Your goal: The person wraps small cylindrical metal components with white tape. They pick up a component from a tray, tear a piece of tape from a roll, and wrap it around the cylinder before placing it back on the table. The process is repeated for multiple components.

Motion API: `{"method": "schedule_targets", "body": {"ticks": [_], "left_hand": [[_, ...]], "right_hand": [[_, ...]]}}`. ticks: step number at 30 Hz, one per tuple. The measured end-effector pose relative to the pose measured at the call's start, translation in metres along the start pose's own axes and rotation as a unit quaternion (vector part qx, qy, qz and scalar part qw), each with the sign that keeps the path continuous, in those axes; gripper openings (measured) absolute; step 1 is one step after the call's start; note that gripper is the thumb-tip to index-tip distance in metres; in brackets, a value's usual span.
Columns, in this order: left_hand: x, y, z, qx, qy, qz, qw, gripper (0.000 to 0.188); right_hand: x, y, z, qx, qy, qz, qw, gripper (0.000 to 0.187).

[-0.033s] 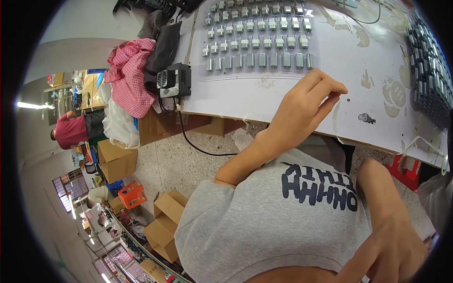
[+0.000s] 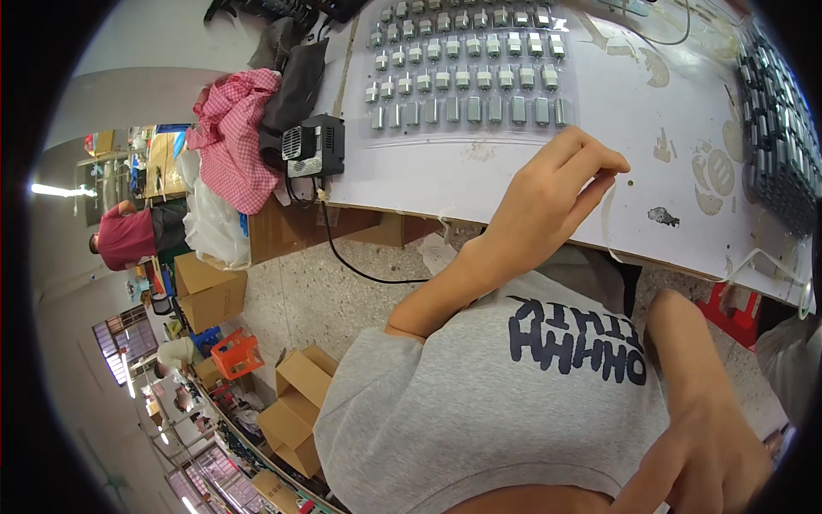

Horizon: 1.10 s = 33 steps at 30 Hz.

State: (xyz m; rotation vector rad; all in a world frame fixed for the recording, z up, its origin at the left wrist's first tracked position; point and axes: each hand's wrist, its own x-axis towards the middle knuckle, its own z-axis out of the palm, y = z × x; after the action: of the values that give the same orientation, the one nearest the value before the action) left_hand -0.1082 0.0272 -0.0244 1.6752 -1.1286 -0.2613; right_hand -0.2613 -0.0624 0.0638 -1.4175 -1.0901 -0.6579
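Observation:
My left hand (image 2: 561, 193) lies over the near edge of the white table (image 2: 479, 176), palm down. Its fingers are bent, with thumb and forefinger tips close together, and no object shows between them. Just beyond it is a clear plastic tray (image 2: 368, 137) holding rows of small silver motors (image 2: 473, 110); many in the farther rows have pale bands, while the nearest row looks plain. My right hand (image 2: 706, 458) is raised close to the camera at the lower right. Its fingertips run off the lower edge, so what they touch is hidden.
Stacked motors (image 2: 779, 128) stand at the table's right end. A small black device (image 2: 315, 147) with a cable sits at the left corner, beside a pink checked cloth (image 2: 240, 128). Cardboard boxes (image 2: 295, 411), an orange crate (image 2: 235, 353) and a red stool (image 2: 732, 313) stand on the floor.
The whole view has shifted very slightly. Both hands and the motors stay as they were.

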Motion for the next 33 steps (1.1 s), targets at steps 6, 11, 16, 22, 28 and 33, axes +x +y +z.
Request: {"method": "schedule_targets", "body": {"ticks": [6,11,16,22,28,33], "left_hand": [[0.002,0.000,0.001,0.000,0.012,0.001,1.000,0.017],[0.004,-0.004,0.000,0.020,0.014,0.025,0.999,0.017],[0.004,0.001,0.002,0.018,0.017,0.027,0.999,0.016],[0.002,-0.001,0.000,0.024,0.014,0.026,0.999,0.017],[0.004,0.002,-0.004,0.019,0.012,0.044,0.999,0.019],[0.007,0.008,-0.006,0.003,0.017,0.084,0.996,0.023]], "right_hand": [[0.006,-0.012,-0.005,0.020,0.007,-0.007,1.000,0.022],[0.007,-0.015,-0.010,0.040,0.009,-0.017,0.999,0.021],[0.002,0.002,-0.009,0.030,0.004,-0.011,0.999,0.021],[-0.002,0.024,-0.008,0.020,-0.007,0.001,1.000,0.020],[0.000,0.032,-0.012,-0.001,-0.010,0.007,1.000,0.020],[0.002,0.033,-0.016,-0.030,-0.010,0.015,0.999,0.020]]}}
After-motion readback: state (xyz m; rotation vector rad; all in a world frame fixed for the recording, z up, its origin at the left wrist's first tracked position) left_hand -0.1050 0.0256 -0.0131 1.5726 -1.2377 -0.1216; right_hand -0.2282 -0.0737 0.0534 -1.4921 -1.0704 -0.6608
